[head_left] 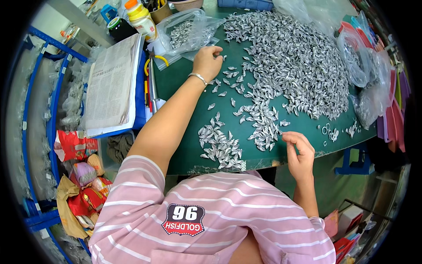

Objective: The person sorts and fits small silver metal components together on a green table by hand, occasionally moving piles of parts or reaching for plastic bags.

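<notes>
Many small silver leaf-shaped pieces [299,66] lie in a broad heap on the green tabletop [184,119]. My left hand [209,61] reaches far forward, its fingers curled, beside an open clear plastic bag [187,35] holding similar pieces; what its fingers hold, if anything, is hidden. Close to the table's near edge, my right hand [300,154] has thumb and forefinger brought together at the edge of a smaller cluster [264,127]. Whether a piece sits in that pinch is too small to tell. Another small pile [220,147] lies nearest my body, left of that cluster.
At left, an open stack of printed paper [112,83] rests on a blue holder, beside yellow-handled pliers [154,61]. Behind stand a white bottle with an orange cap [140,20] and a blue tray [245,4]. Clear bags [373,83] and small rings [325,129] lie at right.
</notes>
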`<state>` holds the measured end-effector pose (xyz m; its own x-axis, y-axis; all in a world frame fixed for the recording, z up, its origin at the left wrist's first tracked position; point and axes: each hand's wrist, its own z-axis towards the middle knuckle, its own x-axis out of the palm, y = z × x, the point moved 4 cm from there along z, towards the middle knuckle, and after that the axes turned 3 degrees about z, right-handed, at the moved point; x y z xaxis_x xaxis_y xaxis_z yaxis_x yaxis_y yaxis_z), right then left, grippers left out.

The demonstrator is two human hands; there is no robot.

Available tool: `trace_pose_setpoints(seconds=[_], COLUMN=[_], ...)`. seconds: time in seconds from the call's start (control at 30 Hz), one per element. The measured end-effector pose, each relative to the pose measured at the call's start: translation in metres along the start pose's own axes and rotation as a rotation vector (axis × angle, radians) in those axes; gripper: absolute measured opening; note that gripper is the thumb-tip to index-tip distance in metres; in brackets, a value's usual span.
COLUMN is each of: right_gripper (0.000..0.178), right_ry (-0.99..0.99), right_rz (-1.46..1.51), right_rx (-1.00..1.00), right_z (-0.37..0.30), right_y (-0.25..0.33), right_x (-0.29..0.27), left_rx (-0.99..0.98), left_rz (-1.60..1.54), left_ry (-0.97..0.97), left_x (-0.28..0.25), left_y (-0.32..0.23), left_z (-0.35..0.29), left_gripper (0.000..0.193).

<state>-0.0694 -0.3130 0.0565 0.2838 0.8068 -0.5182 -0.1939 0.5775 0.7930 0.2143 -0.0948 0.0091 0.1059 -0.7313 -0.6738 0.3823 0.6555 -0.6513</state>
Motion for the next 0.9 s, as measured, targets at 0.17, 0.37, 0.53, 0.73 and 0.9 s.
trace_pose_setpoints(seconds=[0.17, 0.37, 0.53, 0.73, 0.9], right_gripper=[0.017, 0.018, 0.019, 0.006, 0.007], right_ry=[0.016, -0.004, 0.128, 0.135, 0.241], right_rz=[-0.075, -0.044, -0.011, -0.118, -0.256], right_rx=[-0.04, 0.025, -0.113, -0.406, -0.415], right_z=[-0.001, -0.014, 0.028, 0.093, 0.104], right_y=[0.004, -0.01, 0.004, 0.021, 0.007], right_x=[-0.006, -0.002, 0.039, 0.106, 0.139], left_rx=[0.027, -0.146, -0.22, -0.175, 0.095], left_rz=[0.23, -0.162, -0.252, -0.119, 0.028], left_ry=[0.107, 0.274, 0.426, 0.617, 0.394], left_x=[0.023, -0.026, -0.059, -0.084, -0.07], left_y=[0.017, -0.007, -0.021, -0.023, -0.028], left_z=[0.011, -0.025, -0.089, -0.118, -0.126], left_gripper=[0.014, 0.016, 0.015, 0.016, 0.033])
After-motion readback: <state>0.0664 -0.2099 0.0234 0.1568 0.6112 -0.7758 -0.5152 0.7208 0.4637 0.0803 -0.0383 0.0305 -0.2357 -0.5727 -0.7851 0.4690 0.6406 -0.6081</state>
